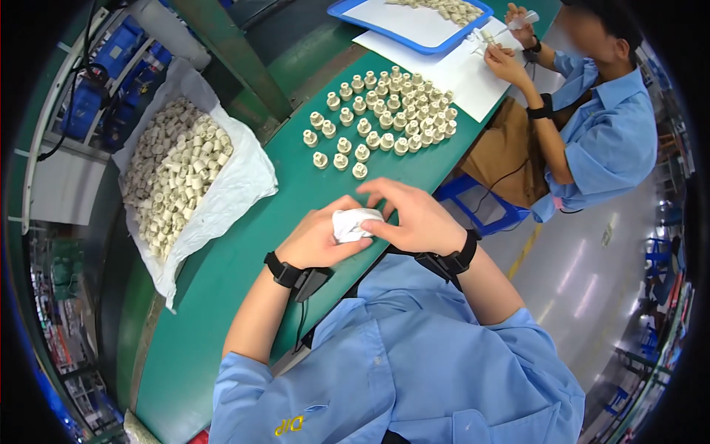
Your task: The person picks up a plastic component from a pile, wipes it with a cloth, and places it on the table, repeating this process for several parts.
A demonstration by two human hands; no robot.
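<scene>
Cloth [347, 223] sits bunched between both hands at the near side of the green table [229, 259], just beyond the standing cream fittings [401, 146]. Left hand [314, 238] grasps it from the side, thumb along the lower edge; right hand [418, 220] has its thumb on it, fingers arched and partly loose, can't tell if they pinch. Also can't see whether a fitting is wrapped inside. My read: step in hand is wiping a piece by hand; can't tell if the upright lot is done or waiting. White sack [250, 172] of loose pieces [194, 164] is off left, neither hand on it. Next move likely calls for opening the cloth without dropping anything inside, then setting any piece upright, clear of neighbours.
</scene>
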